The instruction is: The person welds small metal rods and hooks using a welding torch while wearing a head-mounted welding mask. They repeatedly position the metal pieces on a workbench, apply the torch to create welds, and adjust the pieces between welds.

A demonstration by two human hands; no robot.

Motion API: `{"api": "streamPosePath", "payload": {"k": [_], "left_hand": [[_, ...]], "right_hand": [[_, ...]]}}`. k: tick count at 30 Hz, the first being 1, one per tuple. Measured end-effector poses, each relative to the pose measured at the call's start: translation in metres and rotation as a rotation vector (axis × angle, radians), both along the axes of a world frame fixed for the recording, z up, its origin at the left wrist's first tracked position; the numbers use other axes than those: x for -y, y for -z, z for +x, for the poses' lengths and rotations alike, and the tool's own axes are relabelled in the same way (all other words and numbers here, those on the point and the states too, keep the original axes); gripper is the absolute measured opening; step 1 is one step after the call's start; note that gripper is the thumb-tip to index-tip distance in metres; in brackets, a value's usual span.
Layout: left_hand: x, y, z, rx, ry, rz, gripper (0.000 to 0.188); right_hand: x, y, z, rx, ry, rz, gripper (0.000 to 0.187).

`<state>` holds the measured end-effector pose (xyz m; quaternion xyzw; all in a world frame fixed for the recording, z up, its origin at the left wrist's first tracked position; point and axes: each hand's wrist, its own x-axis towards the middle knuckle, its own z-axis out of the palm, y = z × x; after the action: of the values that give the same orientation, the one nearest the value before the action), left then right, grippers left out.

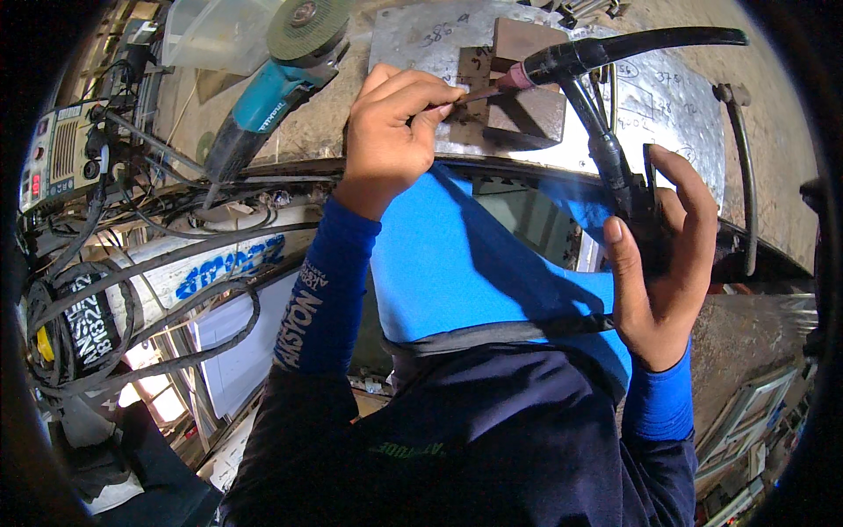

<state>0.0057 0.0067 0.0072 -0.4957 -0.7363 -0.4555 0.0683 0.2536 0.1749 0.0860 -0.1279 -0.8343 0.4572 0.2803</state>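
Note:
My right hand (676, 272) holds a black TIG welding torch (606, 145) by its handle, thumb and forefinger on opposite sides. The torch head lies across the top of the handle, its long back cap pointing right and its pink nozzle (516, 79) pointing left. At the nozzle's tip, a thin rod (479, 93), which looks like the electrode, is pinched between the thumb and forefinger of my left hand (395, 132). Just below and behind the nozzle, two brownish metal blocks (527, 116) rest on a shiny metal sheet (421, 39) with handwritten marks.
A teal angle grinder (268, 101) lies left of my left hand, near a clear plastic bin (219, 35). Farther left are a welding machine (66, 158), tangled black cables (132, 303) and a white cylinder (189, 277). A metal clamp (742, 167) stands at the table's right edge.

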Motion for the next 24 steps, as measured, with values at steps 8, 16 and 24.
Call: {"api": "streamPosePath", "payload": {"k": [8, 16, 24], "left_hand": [[0.000, 0.001, 0.000, -0.002, -0.003, 0.002, 0.021], [0.002, 0.010, -0.010, -0.169, -0.005, -0.010, 0.020], [0.001, 0.000, -0.001, 0.018, 0.009, -0.008, 0.021]], "right_hand": [[-0.003, -0.001, 0.000, 0.006, -0.006, 0.010, 0.057], [-0.001, -0.006, 0.002, 0.080, 0.015, 0.064, 0.053], [-0.008, -0.004, 0.002, 0.014, -0.012, 0.068, 0.058]]}}
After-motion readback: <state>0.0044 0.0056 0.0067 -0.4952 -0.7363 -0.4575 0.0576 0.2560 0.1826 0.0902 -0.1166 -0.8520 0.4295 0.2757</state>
